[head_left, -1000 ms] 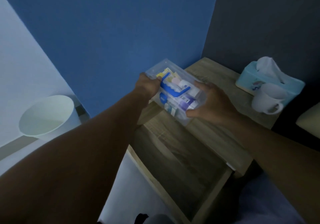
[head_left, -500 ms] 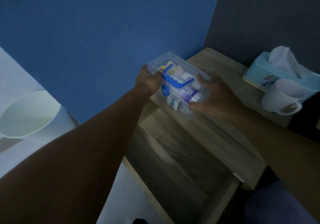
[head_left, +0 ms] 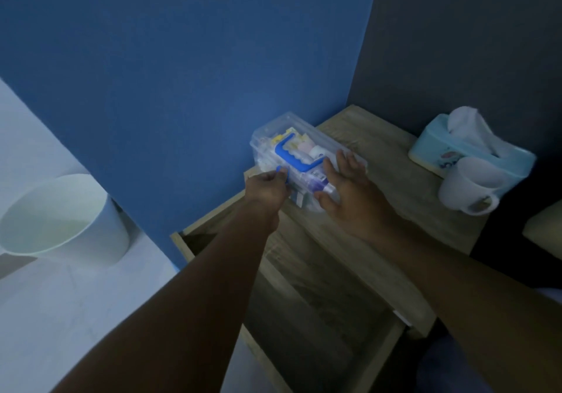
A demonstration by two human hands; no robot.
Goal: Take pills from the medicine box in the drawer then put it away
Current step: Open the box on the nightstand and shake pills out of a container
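The clear plastic medicine box [head_left: 299, 137] with a blue handle and blue latch rests on the left end of the wooden nightstand top [head_left: 377, 149], against the blue wall. Several small medicine packs and tubes show through its lid. My left hand [head_left: 267, 188] pinches the blue latch on the box's near side. With its fingers spread, my right hand [head_left: 343, 185] lies flat against the box's right end. Below my arms the wooden drawer [head_left: 319, 316] stands pulled out, and its inside looks dark and bare.
A light-blue tissue box [head_left: 468, 149] and a white mug [head_left: 465, 185] stand on the right part of the nightstand. A white waste bin [head_left: 60, 222] sits on the pale floor to the left. A pale cushion edge [head_left: 544, 225] shows at far right.
The box has gone from being held above the drawer to resting on the nightstand top. My left hand shifted to the blue latch and my right hand loosened to a flat, spread hold.
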